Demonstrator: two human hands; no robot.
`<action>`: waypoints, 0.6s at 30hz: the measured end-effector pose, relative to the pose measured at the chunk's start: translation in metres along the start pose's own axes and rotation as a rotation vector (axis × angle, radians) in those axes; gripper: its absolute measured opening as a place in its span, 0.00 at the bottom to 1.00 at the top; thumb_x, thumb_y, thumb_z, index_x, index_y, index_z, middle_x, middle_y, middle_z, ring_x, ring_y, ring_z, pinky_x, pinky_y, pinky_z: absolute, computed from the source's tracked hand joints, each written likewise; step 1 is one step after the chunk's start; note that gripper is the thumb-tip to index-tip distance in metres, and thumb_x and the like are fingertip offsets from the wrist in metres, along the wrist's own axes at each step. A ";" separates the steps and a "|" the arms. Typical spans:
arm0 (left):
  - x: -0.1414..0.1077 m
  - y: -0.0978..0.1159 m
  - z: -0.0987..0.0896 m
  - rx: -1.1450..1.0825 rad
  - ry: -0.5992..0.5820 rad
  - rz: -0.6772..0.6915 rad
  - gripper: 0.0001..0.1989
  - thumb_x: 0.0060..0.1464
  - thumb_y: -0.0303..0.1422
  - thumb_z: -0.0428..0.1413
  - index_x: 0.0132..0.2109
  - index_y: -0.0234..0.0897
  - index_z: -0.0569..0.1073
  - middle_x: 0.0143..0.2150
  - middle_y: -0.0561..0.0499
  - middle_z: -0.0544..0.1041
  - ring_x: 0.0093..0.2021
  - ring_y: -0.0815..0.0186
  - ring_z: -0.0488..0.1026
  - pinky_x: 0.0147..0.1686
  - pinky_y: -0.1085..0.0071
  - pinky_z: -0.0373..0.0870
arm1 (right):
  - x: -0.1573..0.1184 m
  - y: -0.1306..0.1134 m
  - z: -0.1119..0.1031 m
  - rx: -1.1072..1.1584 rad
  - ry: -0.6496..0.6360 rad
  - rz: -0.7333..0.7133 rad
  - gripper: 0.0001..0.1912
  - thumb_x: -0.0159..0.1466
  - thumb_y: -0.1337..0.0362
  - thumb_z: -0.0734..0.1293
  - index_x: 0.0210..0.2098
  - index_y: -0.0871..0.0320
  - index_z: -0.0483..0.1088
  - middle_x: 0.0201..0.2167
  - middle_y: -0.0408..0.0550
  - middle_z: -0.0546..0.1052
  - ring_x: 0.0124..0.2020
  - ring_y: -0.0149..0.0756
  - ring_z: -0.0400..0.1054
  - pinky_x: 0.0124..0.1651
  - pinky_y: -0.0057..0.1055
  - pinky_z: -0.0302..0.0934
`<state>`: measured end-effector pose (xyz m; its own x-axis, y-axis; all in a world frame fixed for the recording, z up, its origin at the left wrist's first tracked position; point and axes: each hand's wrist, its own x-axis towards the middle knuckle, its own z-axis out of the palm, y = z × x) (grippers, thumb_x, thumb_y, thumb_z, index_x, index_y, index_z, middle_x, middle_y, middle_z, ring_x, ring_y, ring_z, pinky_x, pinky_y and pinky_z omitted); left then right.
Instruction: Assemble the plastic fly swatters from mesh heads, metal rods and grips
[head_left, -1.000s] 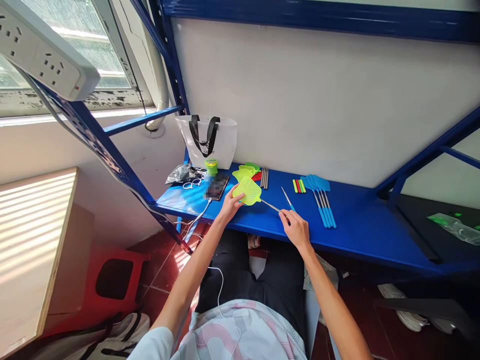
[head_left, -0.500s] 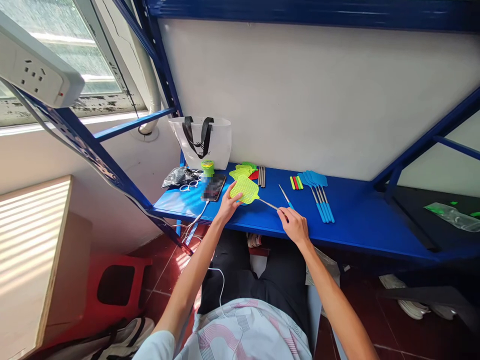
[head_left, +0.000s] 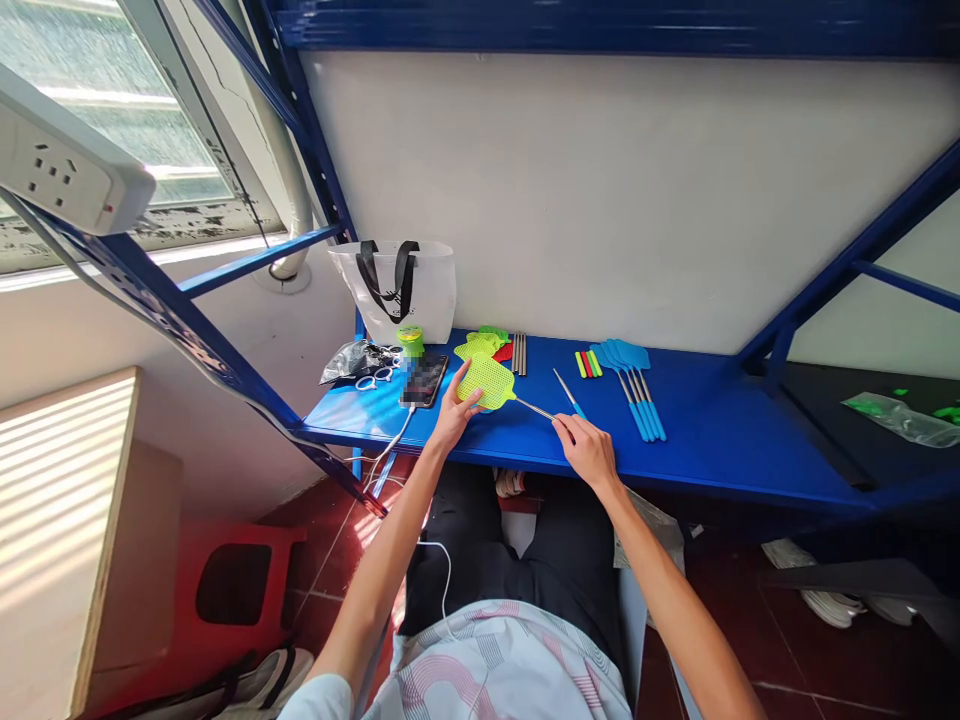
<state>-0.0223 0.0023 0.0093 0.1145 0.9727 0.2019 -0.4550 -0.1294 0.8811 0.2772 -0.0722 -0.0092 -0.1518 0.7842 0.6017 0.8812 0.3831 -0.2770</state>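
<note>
My right hand pinches narrowly at the end of a thin steel rod, and my left hand grips the edge of the lime-green mesh fly swatter head that the rod runs into, just above the blue steel shelf. Just beside it lie more green swatter heads and a blurred phone. Further right are a loose blue-tipped rod and blue fly swatters.
</note>
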 end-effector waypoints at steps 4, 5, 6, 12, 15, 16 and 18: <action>0.001 -0.003 -0.001 -0.002 0.001 -0.002 0.53 0.56 0.42 0.77 0.83 0.52 0.63 0.73 0.41 0.74 0.60 0.50 0.82 0.53 0.60 0.88 | 0.000 0.001 0.000 -0.008 0.026 -0.011 0.25 0.85 0.49 0.58 0.53 0.53 0.85 0.43 0.54 0.88 0.43 0.43 0.83 0.41 0.34 0.67; 0.001 -0.004 -0.001 -0.003 -0.003 -0.005 0.53 0.57 0.42 0.77 0.83 0.52 0.63 0.73 0.41 0.73 0.61 0.49 0.82 0.53 0.60 0.88 | 0.000 0.002 0.000 -0.006 0.032 -0.015 0.25 0.85 0.49 0.59 0.53 0.53 0.85 0.43 0.54 0.88 0.43 0.44 0.83 0.42 0.34 0.68; 0.001 -0.004 -0.001 -0.002 -0.010 -0.005 0.52 0.57 0.42 0.77 0.82 0.52 0.63 0.74 0.41 0.72 0.62 0.49 0.81 0.53 0.59 0.89 | -0.001 0.003 0.001 -0.002 0.040 -0.019 0.24 0.85 0.49 0.59 0.53 0.53 0.85 0.43 0.54 0.88 0.44 0.44 0.83 0.43 0.34 0.68; 0.001 -0.005 0.001 -0.011 -0.051 0.012 0.47 0.59 0.39 0.75 0.80 0.54 0.68 0.83 0.46 0.61 0.64 0.49 0.78 0.52 0.56 0.90 | -0.002 0.008 0.001 0.031 0.073 -0.029 0.21 0.84 0.51 0.62 0.53 0.53 0.85 0.44 0.52 0.88 0.43 0.43 0.84 0.43 0.34 0.69; 0.000 -0.003 0.002 -0.017 -0.051 0.000 0.47 0.58 0.38 0.76 0.80 0.54 0.69 0.81 0.46 0.64 0.61 0.51 0.80 0.52 0.56 0.91 | -0.001 0.008 0.000 0.026 0.060 -0.034 0.22 0.84 0.50 0.61 0.55 0.52 0.85 0.44 0.51 0.88 0.42 0.42 0.84 0.40 0.33 0.68; 0.000 -0.003 0.002 -0.017 -0.050 -0.006 0.48 0.57 0.38 0.76 0.80 0.53 0.69 0.80 0.46 0.66 0.60 0.51 0.81 0.51 0.55 0.91 | -0.001 0.008 -0.001 0.016 0.055 -0.039 0.22 0.84 0.50 0.61 0.56 0.51 0.85 0.45 0.51 0.88 0.41 0.41 0.84 0.40 0.33 0.67; 0.000 -0.002 0.003 -0.010 -0.054 -0.016 0.48 0.56 0.39 0.76 0.80 0.51 0.70 0.78 0.45 0.69 0.59 0.50 0.81 0.50 0.54 0.91 | 0.000 0.009 -0.001 -0.008 0.041 -0.056 0.22 0.84 0.49 0.61 0.57 0.50 0.85 0.45 0.51 0.88 0.40 0.41 0.83 0.38 0.33 0.66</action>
<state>-0.0189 0.0016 0.0086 0.1691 0.9628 0.2108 -0.4612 -0.1117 0.8802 0.2858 -0.0693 -0.0116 -0.1827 0.7408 0.6464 0.8753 0.4219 -0.2361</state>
